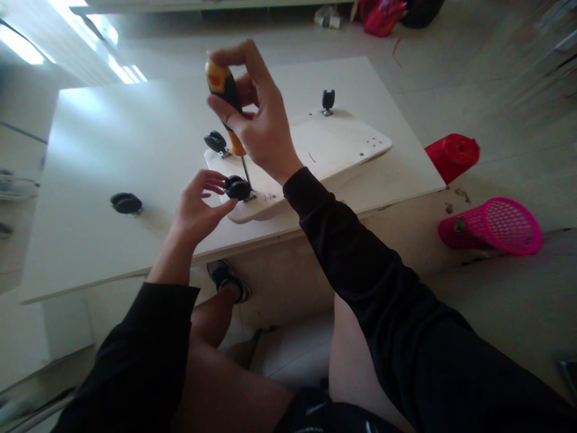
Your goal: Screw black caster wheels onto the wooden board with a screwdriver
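Note:
My right hand (259, 114) grips a yellow and black screwdriver (224, 84), its shaft slanting down to the metal plate of a black caster wheel (237, 187). My left hand (198, 207) has its thumb and fingers around that caster, steadying it at the near left corner of a white board (311, 156). Two more casters stand on the board: one at its far left corner (216, 142), one along its far side (328, 101). Small holes mark the board's right corner. A loose black caster (126, 203) lies on the table to the left.
The board rests on a white table (103, 144). On the floor to the right are a pink mesh basket (489, 225) and a red container (453, 155). A red bag (383, 15) lies on the floor beyond the table. My legs are below the near edge.

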The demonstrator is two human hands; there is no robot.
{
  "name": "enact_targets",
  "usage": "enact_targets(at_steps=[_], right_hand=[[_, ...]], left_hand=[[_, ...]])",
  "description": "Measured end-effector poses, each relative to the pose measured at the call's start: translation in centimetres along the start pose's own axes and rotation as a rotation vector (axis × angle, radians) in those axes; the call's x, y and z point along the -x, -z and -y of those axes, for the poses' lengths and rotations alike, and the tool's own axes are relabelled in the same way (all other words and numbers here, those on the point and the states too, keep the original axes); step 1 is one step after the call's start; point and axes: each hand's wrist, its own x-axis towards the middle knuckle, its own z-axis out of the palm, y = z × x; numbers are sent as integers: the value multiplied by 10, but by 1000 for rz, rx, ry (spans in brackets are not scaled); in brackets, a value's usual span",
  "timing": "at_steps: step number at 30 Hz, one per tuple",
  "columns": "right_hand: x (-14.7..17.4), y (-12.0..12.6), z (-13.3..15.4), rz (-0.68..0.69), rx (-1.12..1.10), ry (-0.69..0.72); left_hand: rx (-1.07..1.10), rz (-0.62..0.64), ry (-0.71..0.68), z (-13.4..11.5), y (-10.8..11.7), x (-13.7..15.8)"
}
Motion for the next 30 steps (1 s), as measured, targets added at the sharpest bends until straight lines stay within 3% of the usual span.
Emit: enact_targets(at_steps=[6,10,14,21,27,30], right_hand=[[5,2,9,10,71,4],[1,0,-6,51,-16,63],[-5,-2,-18,78,-68,27],[10,3,4,-48,203,-60],[16,-5,7,-51,178,67],[7,-7,2,-197,116,100]], left_hand=[[3,6,11,-2,0,0],[-10,8,13,-2,0,-1],[-10,10,10,0,0,-1],[-2,-1,5,2,0,0],[6,7,9,0,1,0],[14,28,6,-4,2,1]])
